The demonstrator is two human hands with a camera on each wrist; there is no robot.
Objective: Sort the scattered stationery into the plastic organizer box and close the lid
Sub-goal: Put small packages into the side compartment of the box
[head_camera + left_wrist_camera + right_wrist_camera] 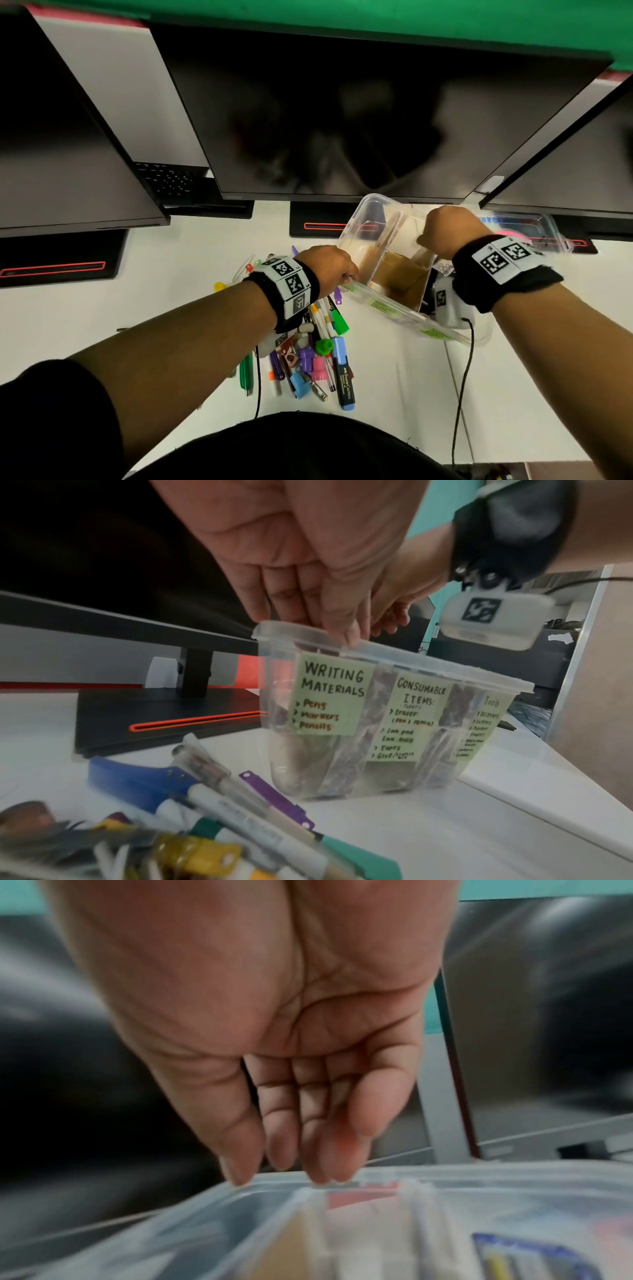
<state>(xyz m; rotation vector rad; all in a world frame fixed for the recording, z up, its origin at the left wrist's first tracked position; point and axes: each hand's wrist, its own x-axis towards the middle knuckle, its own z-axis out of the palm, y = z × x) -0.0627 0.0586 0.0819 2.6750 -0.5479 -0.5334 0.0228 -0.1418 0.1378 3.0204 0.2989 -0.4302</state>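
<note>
Box [368,219]: clear, thin-walled plastic, rectangular with rounded corners and a lipped rim, open-topped, split by translucent dividers; brown card liner inside. Green handwritten paper labels [330,693] face 6 o'clock. It sits on the white desk [188,240] at 12 o'clock, between both hands.

Left hand [325,267]: at the box's 9 o'clock corner, fingers [346,631] down over the rim, thumb outside, gripping the wall.

Right hand [448,229]: at 3 o'clock, fingertips [320,1172] nearly straight, touching the far rim.

Stationery [308,349]: glossy heap of pens, markers and clips at 7 o'clock, under the left wrist.

Lid [548,226]: clear, flat, at 2 o'clock.
</note>
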